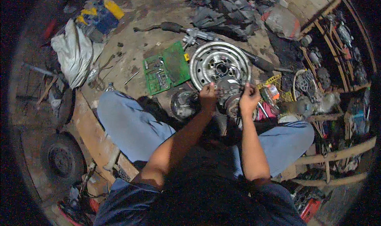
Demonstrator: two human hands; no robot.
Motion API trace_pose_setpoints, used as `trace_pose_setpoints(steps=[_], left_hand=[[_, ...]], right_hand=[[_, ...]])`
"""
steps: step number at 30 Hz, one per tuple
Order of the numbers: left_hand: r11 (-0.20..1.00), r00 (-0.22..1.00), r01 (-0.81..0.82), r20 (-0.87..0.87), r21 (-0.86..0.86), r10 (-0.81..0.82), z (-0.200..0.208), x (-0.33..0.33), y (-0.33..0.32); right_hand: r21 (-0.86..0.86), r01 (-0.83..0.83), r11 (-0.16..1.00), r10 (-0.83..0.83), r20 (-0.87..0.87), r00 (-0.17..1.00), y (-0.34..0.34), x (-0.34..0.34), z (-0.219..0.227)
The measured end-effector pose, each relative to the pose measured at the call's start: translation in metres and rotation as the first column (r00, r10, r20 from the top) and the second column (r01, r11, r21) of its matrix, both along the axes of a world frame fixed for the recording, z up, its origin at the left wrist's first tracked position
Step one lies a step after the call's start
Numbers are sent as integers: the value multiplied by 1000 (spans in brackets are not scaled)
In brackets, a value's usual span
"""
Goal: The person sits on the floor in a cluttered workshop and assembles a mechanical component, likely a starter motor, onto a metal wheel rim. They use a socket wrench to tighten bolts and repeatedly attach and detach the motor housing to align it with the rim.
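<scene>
A dark, rounded metal part (229,87) with a shiny top sits between my hands, just in front of a silver steel wheel rim (198,63). My left hand (208,94) closes on its left side with curled fingers. On its right side, my right hand (250,98) has thumb and fingers drawn together at the edge. The part's exact kind cannot be made out. Below it is another round, coppery metal piece (233,104), partly hidden by my arms. Left of my left hand lies a round metal housing (183,104).
An open green tool case (174,63) with sockets lies left of the rim. A steering rack (202,34) lies behind it. Shelves of metal parts (337,47) stand at the right. A tyre (61,156) and wooden bench (93,135) are at the left.
</scene>
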State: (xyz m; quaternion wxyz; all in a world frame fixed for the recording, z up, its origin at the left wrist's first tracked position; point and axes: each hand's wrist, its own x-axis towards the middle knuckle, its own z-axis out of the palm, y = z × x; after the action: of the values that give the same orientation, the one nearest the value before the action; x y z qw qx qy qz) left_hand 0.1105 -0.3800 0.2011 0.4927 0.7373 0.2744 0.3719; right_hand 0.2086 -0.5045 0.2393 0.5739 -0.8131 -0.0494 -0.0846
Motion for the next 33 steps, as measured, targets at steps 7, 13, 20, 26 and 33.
trace_pose_setpoints(steps=[7, 13, 20, 26, 33], left_hand=[[832, 996, -49, 33, -553, 81, -1, 10, -1], [615, 823, 225, 485, -756, 296, -166, -14, 67], [676, 960, -253, -94, -693, 263, -73, -43, 115], [512, 966, -206, -91, -834, 240, -18, -68, 128], [978, 866, -157, -495, -138, 69, -97, -108, 86]], right_hand=[[-70, 76, 995, -76, -2, 997, -10, 7, -1], [7, 32, 999, -31, -112, 993, 20, -15, 31], [-132, 120, 984, -131, -79, 988, 4, 0, 20], [-232, 181, 956, -191, -21, 981, -2, 8, 4], [-225, 141, 964, -156, -53, 986, 5, 2, 16]])
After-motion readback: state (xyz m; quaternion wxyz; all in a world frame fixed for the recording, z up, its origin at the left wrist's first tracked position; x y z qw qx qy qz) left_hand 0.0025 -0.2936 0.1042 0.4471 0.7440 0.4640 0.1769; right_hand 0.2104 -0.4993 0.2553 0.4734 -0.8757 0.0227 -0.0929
